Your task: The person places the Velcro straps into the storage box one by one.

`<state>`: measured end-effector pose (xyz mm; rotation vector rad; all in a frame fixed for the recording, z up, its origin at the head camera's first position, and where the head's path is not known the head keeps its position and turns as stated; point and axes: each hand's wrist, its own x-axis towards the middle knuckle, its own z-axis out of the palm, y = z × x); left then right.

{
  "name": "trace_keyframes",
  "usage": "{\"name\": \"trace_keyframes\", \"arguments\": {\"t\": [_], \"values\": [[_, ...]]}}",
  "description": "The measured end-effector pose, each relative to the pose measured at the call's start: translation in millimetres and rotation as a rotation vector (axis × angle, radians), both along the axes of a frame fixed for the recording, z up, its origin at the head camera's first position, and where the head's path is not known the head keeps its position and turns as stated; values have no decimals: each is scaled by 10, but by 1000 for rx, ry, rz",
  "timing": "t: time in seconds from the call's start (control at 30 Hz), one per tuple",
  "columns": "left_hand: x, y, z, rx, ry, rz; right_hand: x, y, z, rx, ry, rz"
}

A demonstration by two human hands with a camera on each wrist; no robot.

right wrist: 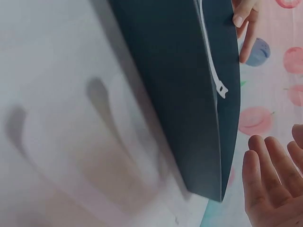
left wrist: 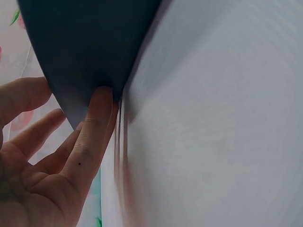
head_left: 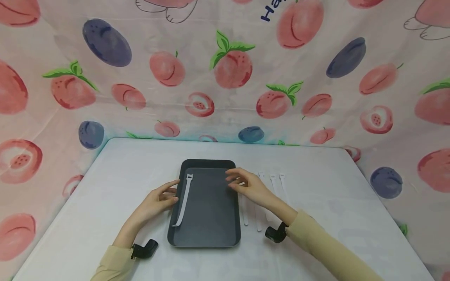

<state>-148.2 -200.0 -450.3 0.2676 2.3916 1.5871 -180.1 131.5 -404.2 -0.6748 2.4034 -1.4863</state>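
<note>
A dark grey rectangular tray [head_left: 211, 210] stands on the table. Along its left side, inside, lies one white strap-like cable tie [head_left: 184, 201] with a slotted head at the far end. My left hand [head_left: 156, 203] touches the tray's left wall with extended fingers [left wrist: 84, 142]; the left wrist view shows fingertips against the outer wall and rim. Above the tray's far right edge, my right hand [head_left: 251, 187] has loosely bent fingers and holds nothing. In the right wrist view this hand [right wrist: 274, 189] is apart from the tray. More white cable ties [head_left: 258, 222] lie right of the tray, partly behind my right arm.
A white table [head_left: 140, 164] bears the tray and ties. Behind it hangs a fruit-printed cloth [head_left: 225, 109]. Each wrist wears a black camera [head_left: 145, 249].
</note>
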Motion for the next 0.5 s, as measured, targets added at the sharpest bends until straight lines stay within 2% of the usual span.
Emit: {"name": "trace_keyframes", "arguments": {"t": [0.2,0.5], "values": [[1,-2,-7,-14,-5,8,20,149,4,21,17,-27],[2,5,21,11,-17,7,44,431,-44,66,69,-83]]}}
